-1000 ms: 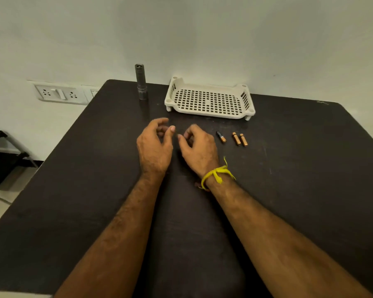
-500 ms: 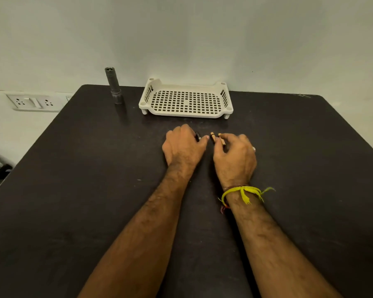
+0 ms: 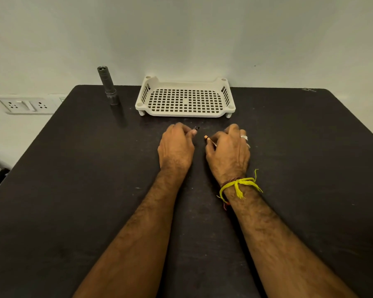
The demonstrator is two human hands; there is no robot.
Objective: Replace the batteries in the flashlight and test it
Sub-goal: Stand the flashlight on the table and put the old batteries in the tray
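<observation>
Head view: both hands rest low on the dark surface (image 3: 299,168), side by side, a little way this side of the tray.

The left hand (image 3: 176,147) has its fingers curled together, and its grip is pinched on a dark battery (image 3: 196,128) whose end pokes out just past the fingertips, toward the tray. How much of the battery lies under the fingers is hidden.

The right hand (image 3: 228,153), with a ring (image 3: 244,137) on one finger and a yellow thread (image 3: 238,187) tied at the wrist, also has its grip closed. It clamps a copper-topped battery (image 3: 207,138), which sticks out of the grip to the left, toward the left hand. Whether a second battery sits in that grip I cannot tell. The two battery ends are near each other but apart.

Just beyond both grips stands the white slotted tray (image 3: 226,112), with nothing visible in it. The flashlight body (image 3: 108,86) stands upright farther off, beyond and left of the left grip, beside the tray's left end and untouched.

A wall socket plate (image 3: 26,104) sits past the surface's left edge.
</observation>
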